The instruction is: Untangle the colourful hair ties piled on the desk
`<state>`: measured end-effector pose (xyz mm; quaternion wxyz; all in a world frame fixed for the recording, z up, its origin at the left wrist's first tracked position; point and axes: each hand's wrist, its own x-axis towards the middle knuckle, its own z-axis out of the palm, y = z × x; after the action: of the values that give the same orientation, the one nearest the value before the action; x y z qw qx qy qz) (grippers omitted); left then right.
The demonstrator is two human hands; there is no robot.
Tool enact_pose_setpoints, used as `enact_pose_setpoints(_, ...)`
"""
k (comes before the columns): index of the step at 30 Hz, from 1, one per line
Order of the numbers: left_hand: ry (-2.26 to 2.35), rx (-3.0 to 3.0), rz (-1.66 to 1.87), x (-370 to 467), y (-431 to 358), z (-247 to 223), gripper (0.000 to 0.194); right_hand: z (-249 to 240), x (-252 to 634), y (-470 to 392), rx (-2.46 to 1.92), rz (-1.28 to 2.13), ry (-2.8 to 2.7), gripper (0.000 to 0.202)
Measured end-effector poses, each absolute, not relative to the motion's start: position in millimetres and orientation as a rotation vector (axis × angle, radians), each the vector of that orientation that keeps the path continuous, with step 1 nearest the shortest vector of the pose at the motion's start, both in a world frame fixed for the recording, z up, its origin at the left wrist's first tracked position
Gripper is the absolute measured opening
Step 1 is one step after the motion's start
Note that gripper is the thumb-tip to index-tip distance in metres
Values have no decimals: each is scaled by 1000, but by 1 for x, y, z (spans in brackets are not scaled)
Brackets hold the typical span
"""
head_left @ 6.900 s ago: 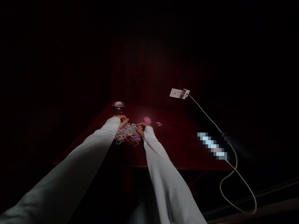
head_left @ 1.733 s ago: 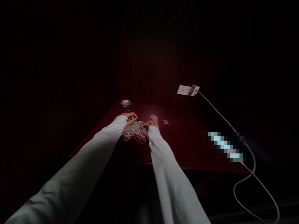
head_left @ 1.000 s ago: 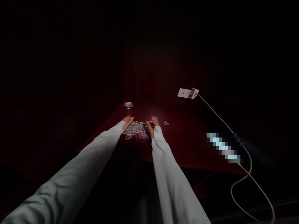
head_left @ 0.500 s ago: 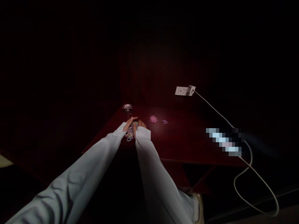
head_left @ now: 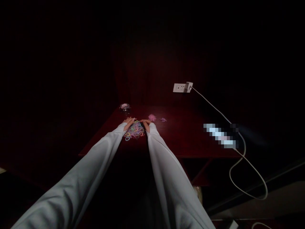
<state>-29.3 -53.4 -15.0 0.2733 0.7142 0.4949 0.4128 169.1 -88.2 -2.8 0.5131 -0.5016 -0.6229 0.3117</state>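
A spread heap of small multicoloured hair ties [head_left: 134, 130] lies on the dark red table, with pastel rings showing on top. My left hand [head_left: 129, 121] lies along the heap's left and far side, fingers stretched out. At the heap's right edge is my right hand [head_left: 146, 123], its fingers extended toward the left. Neither hand shows anything gripped. Just beyond my right hand sits a small pink pile [head_left: 152, 118] of what look like hair ties. To its right lies a smaller purple pile [head_left: 163, 120].
A clear jar [head_left: 125, 107] with pink contents stands at the table's far left. On the wall is a socket [head_left: 179, 87] with a plugged-in charger [head_left: 189, 86]. Its white cable [head_left: 214, 108] runs to a pixelated device [head_left: 220, 136] on the right side of the table [head_left: 186, 143].
My hands have moved apart, the right one rightward, and more of the multicoloured heap shows between them. The whole view has shifted slightly.
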Motion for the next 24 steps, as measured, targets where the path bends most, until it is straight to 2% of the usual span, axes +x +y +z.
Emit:
enact_pose_setpoints(5,1180,1868,1115,-23,-62,-17,87,5,176,-103,-1294,600,-1624,16)
enact_pose_setpoints(11,1051,1760,1127,-23,-61,-6,102,9,170,-113,-1394,460,-1753,13)
enact_pose_setpoints(24,979,1727,1034,-18,-72,7,101,18,174,-110,-1564,616,-1694,16)
